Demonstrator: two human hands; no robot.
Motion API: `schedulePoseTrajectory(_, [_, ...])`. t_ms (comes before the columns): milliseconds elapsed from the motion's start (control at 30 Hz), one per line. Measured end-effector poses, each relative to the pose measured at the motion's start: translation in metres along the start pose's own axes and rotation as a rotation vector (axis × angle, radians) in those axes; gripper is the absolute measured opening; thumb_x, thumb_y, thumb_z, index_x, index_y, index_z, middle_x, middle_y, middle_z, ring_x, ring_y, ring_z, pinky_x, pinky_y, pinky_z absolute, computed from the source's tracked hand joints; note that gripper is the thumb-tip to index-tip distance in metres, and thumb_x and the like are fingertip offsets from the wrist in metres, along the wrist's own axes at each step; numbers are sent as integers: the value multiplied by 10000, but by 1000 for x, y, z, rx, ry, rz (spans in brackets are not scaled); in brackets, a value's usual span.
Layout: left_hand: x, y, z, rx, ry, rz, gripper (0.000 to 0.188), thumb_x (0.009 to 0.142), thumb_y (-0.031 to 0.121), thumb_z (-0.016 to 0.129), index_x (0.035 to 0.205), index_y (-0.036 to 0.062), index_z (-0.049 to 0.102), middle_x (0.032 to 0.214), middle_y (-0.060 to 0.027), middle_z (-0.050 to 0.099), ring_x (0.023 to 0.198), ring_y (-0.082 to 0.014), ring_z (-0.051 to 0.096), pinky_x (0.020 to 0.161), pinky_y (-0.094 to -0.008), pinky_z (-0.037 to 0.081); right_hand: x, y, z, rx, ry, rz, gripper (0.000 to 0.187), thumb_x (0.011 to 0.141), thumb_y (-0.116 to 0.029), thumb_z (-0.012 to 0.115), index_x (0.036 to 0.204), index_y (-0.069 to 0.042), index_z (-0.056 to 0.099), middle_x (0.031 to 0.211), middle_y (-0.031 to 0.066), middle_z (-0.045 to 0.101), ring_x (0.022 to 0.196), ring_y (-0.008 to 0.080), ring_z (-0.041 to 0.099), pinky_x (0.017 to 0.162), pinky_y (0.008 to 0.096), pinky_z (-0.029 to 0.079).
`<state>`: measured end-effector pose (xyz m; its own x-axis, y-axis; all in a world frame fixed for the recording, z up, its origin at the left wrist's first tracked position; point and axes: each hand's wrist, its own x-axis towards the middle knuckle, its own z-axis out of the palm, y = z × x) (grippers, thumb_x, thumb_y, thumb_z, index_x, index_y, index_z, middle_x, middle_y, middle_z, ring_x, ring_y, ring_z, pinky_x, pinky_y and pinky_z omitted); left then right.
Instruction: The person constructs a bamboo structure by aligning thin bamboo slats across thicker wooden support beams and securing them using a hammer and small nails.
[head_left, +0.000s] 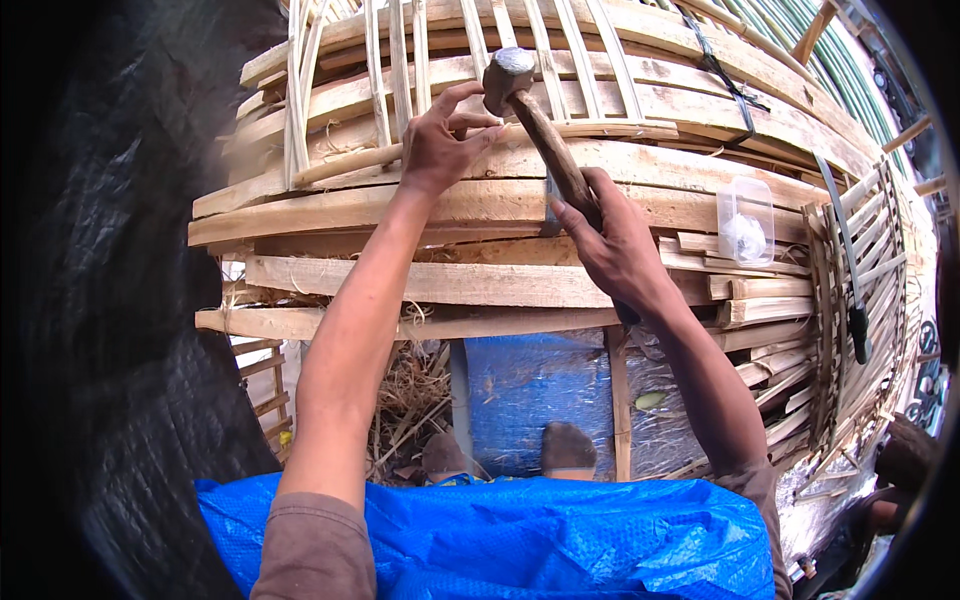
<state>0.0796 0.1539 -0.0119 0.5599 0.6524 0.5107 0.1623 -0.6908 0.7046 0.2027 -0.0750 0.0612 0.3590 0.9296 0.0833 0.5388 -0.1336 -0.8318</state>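
Observation:
My right hand [612, 240] is wrapped round the wooden handle of a hammer [548, 145]. The hammer's blocky metal head is raised at the far end, just right of my left fingers. My left hand [442, 142] is closed in a pinch at a thin bamboo rail [590, 129]; whatever sits between the fingertips is too small to make out. The rail lies crosswise over the near ends of several narrow bamboo slats [398, 60], which run away from me. Beneath them is a thick light-wood beam [680, 165].
A clear plastic box [746, 222] with whitish contents rests at the right. Beyond it lies a blade with a black handle [858, 330] on a slatted bamboo panel [870, 270]. A black strap [715, 62] crosses the stacked planks. Blue tarp [570, 540] covers my lap.

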Motion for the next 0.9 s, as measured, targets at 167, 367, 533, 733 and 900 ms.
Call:
schedulePoseTrajectory(167, [-2, 11, -2, -64, -38, -55, 811, 808, 93, 850, 1471, 68, 385, 897, -100, 783, 877, -127, 743, 746, -231, 556, -1, -6, 1, 7, 17, -16, 310, 1014, -235, 593, 1194, -6, 485, 774, 265, 618, 727, 420, 631, 686, 512, 455])
schedulePoseTrajectory(367, [2, -8, 3, -18, 84, 63, 856, 773, 263, 883, 1489, 204, 417, 912, -23, 789, 750, -102, 734, 705, -245, 558, -6, 3, 13, -110, -48, 1, 278, 1010, -176, 576, 1197, -5, 462, 780, 283, 619, 733, 481, 618, 670, 549, 431])
schedulePoseTrajectory(533, [-2, -6, 1, -51, 29, -22, 839, 785, 260, 871, 1492, 222, 422, 909, -2, 790, 690, -98, 710, 687, -249, 546, -6, -27, 1, -32, -3, -19, 284, 1009, -180, 584, 1205, -8, 470, 717, 258, 603, 671, 457, 608, 642, 529, 424])
schedulePoseTrajectory(733, [3, -5, 4, -97, 29, 5, 858, 787, 273, 866, 1507, 219, 403, 893, -19, 789, 740, -99, 727, 716, -249, 553, -14, -1, 16, -55, 87, -116, 293, 1002, -146, 571, 1236, -22, 446, 708, 262, 584, 684, 492, 600, 633, 549, 420])
schedulePoseTrajectory(900, [1, -2, -1, -48, 30, 11, 865, 786, 261, 868, 1510, 214, 397, 891, -16, 789, 738, -109, 732, 717, -246, 559, -8, -21, 7, -78, 54, -57, 270, 1005, -157, 568, 1204, -9, 462, 727, 265, 602, 692, 479, 616, 633, 542, 420])
